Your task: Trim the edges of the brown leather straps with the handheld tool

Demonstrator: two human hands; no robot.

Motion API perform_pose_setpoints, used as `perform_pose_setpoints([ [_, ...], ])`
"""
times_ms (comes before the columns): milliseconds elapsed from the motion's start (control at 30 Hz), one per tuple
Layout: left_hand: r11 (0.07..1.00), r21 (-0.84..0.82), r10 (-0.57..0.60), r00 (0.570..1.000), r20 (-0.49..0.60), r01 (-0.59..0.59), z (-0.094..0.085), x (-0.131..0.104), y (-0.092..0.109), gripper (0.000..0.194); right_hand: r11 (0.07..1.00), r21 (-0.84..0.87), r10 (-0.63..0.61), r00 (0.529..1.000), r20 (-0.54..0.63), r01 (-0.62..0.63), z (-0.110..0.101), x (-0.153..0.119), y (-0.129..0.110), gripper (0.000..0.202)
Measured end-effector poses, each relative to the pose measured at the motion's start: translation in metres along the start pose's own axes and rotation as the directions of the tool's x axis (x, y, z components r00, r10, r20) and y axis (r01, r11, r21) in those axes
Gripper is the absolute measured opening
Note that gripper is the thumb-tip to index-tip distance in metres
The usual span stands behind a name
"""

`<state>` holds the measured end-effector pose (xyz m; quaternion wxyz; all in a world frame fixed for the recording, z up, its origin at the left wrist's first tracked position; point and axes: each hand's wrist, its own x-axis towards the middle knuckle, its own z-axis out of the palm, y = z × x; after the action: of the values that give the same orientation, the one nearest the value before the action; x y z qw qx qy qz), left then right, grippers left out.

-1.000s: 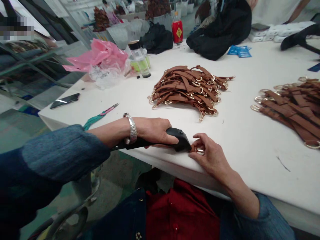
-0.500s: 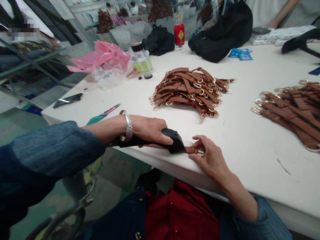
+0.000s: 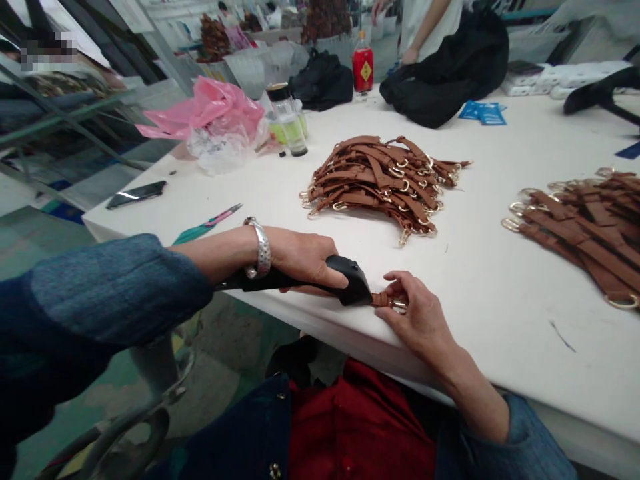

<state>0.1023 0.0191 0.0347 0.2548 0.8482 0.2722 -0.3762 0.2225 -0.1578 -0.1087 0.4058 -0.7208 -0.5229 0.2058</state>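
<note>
My left hand (image 3: 305, 257), with a silver watch on its wrist, is closed around a black handheld tool (image 3: 350, 280). The tool's wide front end rests against a brown strap (image 3: 379, 299) at the front edge of the table. Thumb and fingers of my right hand (image 3: 423, 310) pinch the strap's end beside its metal clasp (image 3: 399, 305). Most of this strap is hidden under the tool and my left hand. Beyond my hands lies a pile of brown straps (image 3: 375, 177) with gold-coloured clasps.
More brown straps (image 3: 590, 227) lie at the right. Pink-handled scissors (image 3: 210, 223) and a phone (image 3: 137, 194) are on the left, below a pink bag (image 3: 215, 107) and a glass bottle (image 3: 290, 127). Farther back stand a red bottle (image 3: 363, 67), black cloth (image 3: 445, 73) and a person (image 3: 425, 33).
Both hands hold nearly the same position, with the tool still against the strap. In the background, the person has moved from the right toward the middle. The view has shifted slightly.
</note>
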Motion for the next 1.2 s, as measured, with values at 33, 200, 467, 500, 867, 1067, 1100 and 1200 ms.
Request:
perform_pose_setpoints([
  [33,1.000,0.014,0.016,1.000,-0.015,-0.016,-0.001,0.002,0.004,0.045,1.000,0.004,0.005,1.000,-0.002,-0.005,0.000,0.000,0.000,0.044],
  [200,0.997,0.015,0.074,0.993,-0.093,-0.073,0.007,0.009,0.010,0.045,1.000,0.000,0.016,1.000,-0.006,-0.016,0.000,0.000,-0.001,0.045],
  [467,0.991,-0.131,-0.041,0.995,-0.092,0.029,0.022,-0.011,-0.020,0.049,0.999,-0.041,-0.017,1.000,-0.004,0.017,0.001,0.000,0.002,0.045],
  [500,0.991,-0.131,-0.034,0.997,-0.064,0.025,0.020,-0.012,-0.019,0.047,0.999,-0.039,-0.015,1.000,-0.001,0.015,0.000,0.000,0.002,0.044],
  [867,0.990,-0.120,0.060,0.985,-0.159,-0.079,0.025,0.006,-0.006,0.051,0.999,-0.037,0.025,1.000,-0.011,-0.025,-0.001,0.000,-0.002,0.041],
  [1067,0.974,-0.217,-0.022,0.941,-0.338,-0.056,0.062,-0.012,-0.040,0.045,0.987,-0.152,-0.043,0.997,0.063,0.052,-0.009,0.005,-0.002,0.034],
  [1100,0.977,-0.205,-0.024,0.928,-0.373,-0.057,0.068,-0.015,-0.043,0.044,0.983,-0.175,-0.041,0.993,0.109,0.060,-0.013,0.008,-0.004,0.027],
  [1200,0.987,-0.155,-0.028,0.892,-0.451,-0.047,0.080,-0.021,-0.045,0.042,0.962,-0.262,-0.015,0.968,0.251,0.083,-0.025,0.022,-0.014,0.021],
])
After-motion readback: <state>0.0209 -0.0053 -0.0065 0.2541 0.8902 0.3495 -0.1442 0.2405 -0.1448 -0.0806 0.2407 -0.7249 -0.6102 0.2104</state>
